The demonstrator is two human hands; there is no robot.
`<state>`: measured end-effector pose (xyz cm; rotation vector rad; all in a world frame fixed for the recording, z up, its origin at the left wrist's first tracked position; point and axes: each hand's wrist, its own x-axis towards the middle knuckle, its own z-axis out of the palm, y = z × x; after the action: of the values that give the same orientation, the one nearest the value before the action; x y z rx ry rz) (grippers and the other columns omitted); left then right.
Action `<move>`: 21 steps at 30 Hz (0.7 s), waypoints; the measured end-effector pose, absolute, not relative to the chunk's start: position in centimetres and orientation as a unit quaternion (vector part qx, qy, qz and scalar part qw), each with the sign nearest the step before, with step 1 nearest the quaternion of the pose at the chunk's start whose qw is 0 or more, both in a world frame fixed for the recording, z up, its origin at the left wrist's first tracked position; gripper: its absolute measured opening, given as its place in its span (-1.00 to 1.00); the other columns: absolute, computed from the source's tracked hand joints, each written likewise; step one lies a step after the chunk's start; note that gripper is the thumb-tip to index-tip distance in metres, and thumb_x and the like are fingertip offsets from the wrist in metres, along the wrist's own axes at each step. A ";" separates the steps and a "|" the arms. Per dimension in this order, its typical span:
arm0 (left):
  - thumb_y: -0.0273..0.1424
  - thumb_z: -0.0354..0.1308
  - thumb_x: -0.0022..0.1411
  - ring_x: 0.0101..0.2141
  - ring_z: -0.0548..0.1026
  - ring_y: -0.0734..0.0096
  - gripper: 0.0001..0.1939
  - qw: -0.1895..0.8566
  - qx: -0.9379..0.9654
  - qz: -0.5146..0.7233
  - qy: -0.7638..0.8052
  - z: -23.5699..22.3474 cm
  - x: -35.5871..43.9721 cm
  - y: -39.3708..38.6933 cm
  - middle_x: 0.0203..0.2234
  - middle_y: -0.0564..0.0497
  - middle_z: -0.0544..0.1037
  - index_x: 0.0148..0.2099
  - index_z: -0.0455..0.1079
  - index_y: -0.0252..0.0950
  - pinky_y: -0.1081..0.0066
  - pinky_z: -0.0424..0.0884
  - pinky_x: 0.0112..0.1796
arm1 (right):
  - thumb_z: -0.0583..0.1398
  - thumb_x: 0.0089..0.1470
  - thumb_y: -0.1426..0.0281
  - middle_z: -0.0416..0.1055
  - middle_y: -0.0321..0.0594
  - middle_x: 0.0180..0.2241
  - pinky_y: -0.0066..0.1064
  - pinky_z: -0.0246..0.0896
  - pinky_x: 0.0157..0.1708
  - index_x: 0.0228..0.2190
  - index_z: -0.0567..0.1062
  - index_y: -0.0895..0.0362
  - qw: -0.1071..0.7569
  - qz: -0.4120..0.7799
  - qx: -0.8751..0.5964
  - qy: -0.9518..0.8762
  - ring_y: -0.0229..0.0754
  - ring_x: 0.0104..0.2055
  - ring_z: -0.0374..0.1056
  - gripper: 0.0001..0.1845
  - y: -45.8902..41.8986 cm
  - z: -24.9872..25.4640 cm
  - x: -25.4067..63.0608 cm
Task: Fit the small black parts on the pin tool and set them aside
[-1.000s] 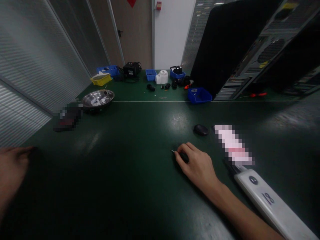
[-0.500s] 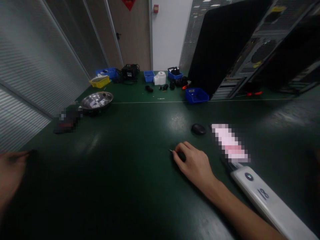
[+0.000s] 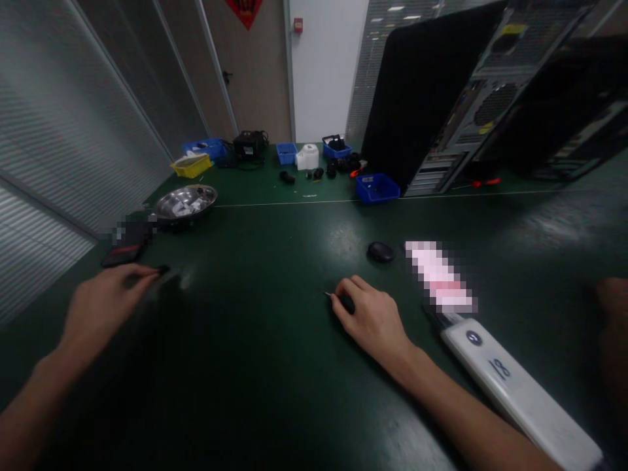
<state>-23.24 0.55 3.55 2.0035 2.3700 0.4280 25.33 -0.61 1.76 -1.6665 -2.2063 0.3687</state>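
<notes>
My left hand (image 3: 108,294) is over the left side of the green table, fingertips pinched on a small black piece (image 3: 163,269) whose kind I cannot make out. My right hand (image 3: 367,311) rests on the table near the middle, its fingers wrapped round a small screwdriver (image 3: 347,303) with a black handle. The thin metal tip points left. Just beyond the right hand lies a rounded black computer mouse (image 3: 381,252).
A long white device (image 3: 520,386) marked 18 lies right of my right arm, below a blurred-out pink sheet (image 3: 439,278). A metal bowl (image 3: 186,203) with white scraps stands back left. A blue bin (image 3: 377,188) sits near computer cases. Another person's arm (image 3: 613,301) shows at the right edge.
My left hand has come in from the left edge toward the middle, carrying the small black piece. My right hand keeps its hold on the screwdriver. The view has shifted slightly.
</notes>
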 end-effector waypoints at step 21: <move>-0.33 0.04 0.43 -0.02 0.46 0.51 -0.77 0.302 0.818 0.257 0.417 0.1 1.6 1.4 -0.05 0.11 0.54 0.06 0.43 -0.11 0.36 0.39 0.07 | 0.10 0.34 0.23 0.44 -0.29 -0.25 -0.38 0.13 -0.36 -0.26 0.46 0.04 0.237 0.154 -0.535 -0.797 -0.23 -0.34 0.39 -0.80 -0.6 0.8 24.9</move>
<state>1.62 1.42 0.12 2.1686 1.1067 0.6823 24.93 -0.64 0.83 -1.4653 -2.1834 0.4223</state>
